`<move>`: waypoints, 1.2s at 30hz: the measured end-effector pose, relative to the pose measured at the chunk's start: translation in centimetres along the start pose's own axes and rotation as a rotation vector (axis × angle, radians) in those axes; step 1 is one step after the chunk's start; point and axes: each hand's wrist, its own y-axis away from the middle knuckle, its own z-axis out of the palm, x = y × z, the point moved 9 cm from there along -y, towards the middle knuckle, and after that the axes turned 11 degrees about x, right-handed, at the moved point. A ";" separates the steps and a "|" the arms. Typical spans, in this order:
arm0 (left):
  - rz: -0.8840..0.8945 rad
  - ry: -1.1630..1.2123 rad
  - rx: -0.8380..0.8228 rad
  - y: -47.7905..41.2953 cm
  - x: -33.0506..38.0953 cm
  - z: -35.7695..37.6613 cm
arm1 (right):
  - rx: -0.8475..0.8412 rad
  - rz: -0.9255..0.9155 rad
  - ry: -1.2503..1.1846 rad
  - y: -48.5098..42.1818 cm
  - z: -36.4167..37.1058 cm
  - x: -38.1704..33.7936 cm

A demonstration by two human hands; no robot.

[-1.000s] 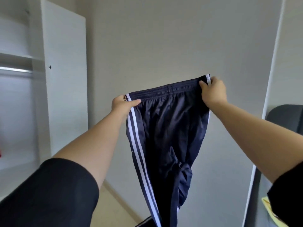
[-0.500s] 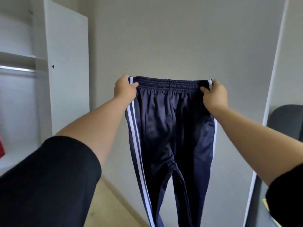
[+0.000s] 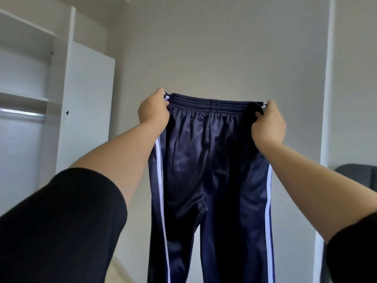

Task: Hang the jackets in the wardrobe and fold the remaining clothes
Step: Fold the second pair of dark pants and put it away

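Before the wall (image 3: 224, 48), left grip (image 3: 154, 111) and right grip (image 3: 269, 123) pinching waistband (image 3: 214, 104) corners, track pants (image 3: 210, 164) hanging below.

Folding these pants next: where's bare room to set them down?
Only a floor strip between left sleeve and track pants, and the open wardrobe bay under the rail. The middle is crowded: left hand and right hand grip the waistband.

Plain grey wall (image 3: 204, 48), open white wardrobe (image 3: 87, 99) w/ rail (image 3: 22, 114) at left, dark grey chair (image 3: 359, 174) far right
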 end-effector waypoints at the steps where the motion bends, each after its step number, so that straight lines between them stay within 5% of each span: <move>1: 0.007 -0.002 -0.030 -0.1 -0.1 0.3 | -0.043 0.015 0.026 -0.3 0.5 0.2; 4: 0.008 -0.097 -0.257 1.3 -1.4 2.5 | -0.245 0.098 0.116 0.6 2.8 2.0; 7: -0.015 -0.033 -0.179 2.6 -2.7 2.3 | -0.237 0.108 0.102 1.4 3.4 3.0; 11: -0.092 -0.050 -0.424 4.9 -4.7 4.1 | -0.407 0.210 0.108 3.2 5.3 4.7; 13: -0.175 0.002 -0.417 5.5 -5.9 4.1 | -0.403 0.287 0.068 4.1 5.4 5.7; 22: -0.382 0.274 -0.447 7.8 -8.5 4.2 | -0.587 0.875 -0.481 9.2 6.8 7.8; 27: -0.506 0.085 -0.584 10.4 -9.2 4.5 | -0.694 0.919 -0.240 12.4 6.7 8.8; 30: -0.548 0.017 -0.635 12.1 -8.8 4.7 | -0.621 0.902 -0.201 13.3 6.6 8.7; 36: -0.743 0.457 -0.616 13.8 -3.7 6.3 | -0.438 0.693 -0.231 13.1 5.7 3.7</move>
